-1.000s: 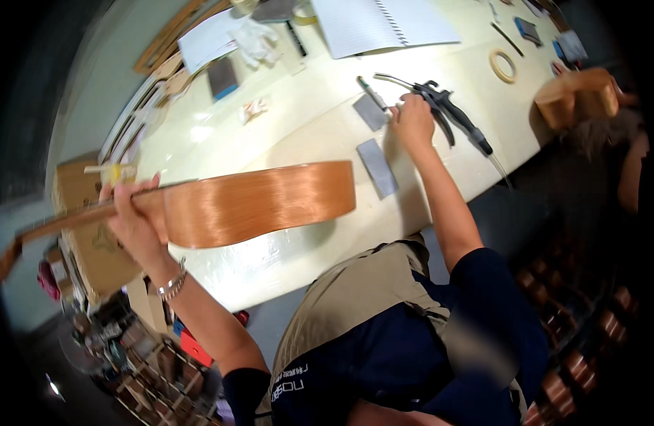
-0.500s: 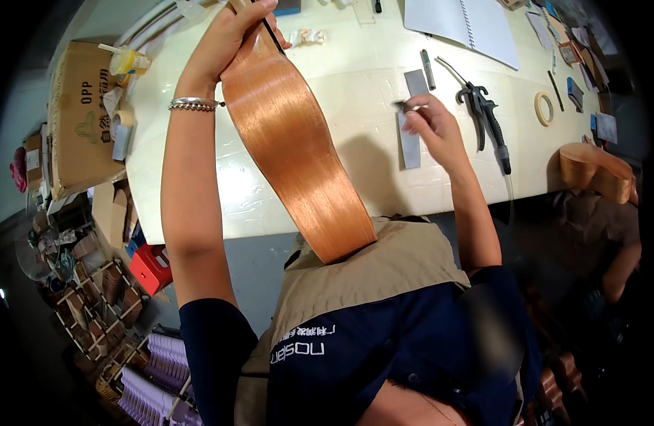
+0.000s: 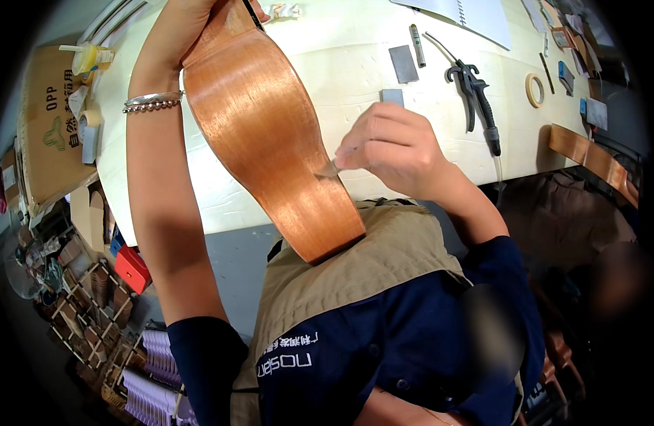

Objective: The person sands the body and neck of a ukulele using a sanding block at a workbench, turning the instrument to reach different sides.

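Note:
A small wooden ukulele-shaped body (image 3: 263,135) slants across the view, its curved side facing up and its lower end against my apron. My left hand (image 3: 187,28) is closed around the neck end at the top, its fingers partly cut off by the frame edge. My right hand (image 3: 398,148) pinches a small, thin, greyish-brown flat piece (image 3: 328,171). That piece touches the body's side near its right edge, above the lower end. It is slightly blurred, so I cannot tell its exact kind.
Beyond my right hand lie two grey flat pieces (image 3: 403,64), a marker pen (image 3: 418,45), a black air gun (image 3: 476,92), a tape roll (image 3: 534,90) and a spiral notebook (image 3: 469,18). A cardboard box (image 3: 53,135) stands left. Another wooden body (image 3: 590,160) is at the far right.
My right hand has moved from the grey pieces on the table to the wooden body, bringing the small flat piece against its side. The body has shifted slightly left in view.

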Tool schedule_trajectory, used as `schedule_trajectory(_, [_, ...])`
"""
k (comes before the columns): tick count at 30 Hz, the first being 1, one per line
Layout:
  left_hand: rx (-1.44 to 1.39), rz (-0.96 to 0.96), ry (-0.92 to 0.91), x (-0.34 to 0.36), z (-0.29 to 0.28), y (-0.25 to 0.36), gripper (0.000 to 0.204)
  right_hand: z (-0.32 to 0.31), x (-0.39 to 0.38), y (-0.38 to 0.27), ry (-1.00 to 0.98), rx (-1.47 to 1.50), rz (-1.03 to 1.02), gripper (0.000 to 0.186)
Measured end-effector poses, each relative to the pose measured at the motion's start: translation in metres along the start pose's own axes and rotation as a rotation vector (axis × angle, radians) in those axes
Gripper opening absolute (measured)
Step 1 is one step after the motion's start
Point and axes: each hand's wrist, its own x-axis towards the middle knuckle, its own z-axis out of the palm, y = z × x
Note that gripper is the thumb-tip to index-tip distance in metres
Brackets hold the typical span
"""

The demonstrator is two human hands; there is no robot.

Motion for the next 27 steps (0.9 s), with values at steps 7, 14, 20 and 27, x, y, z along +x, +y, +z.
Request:
schedule_trajectory(7, [0.001,0.023,0.016,0.004,0.003,-0.005,0.028,-0.007,0.003,-0.005,-0.054,0.04,0.108,0.017])
schedule_trajectory(14, [0.023,0.016,-0.025,0.004,0.007,-0.003,0.027,-0.009,-0.008,-0.007,-0.077,0.043,0.13,0.013])
schedule_trajectory(20, [0.046,0.021,0.006,0.006,0.006,-0.005,0.026,-0.001,-0.01,-0.008,0.003,0.095,0.118,0.014])
schedule_trajectory(27, [0.003,0.003,-0.006,0.005,0.008,-0.002,0.025,0.003,-0.004,0.0,0.079,-0.036,0.054,0.012])
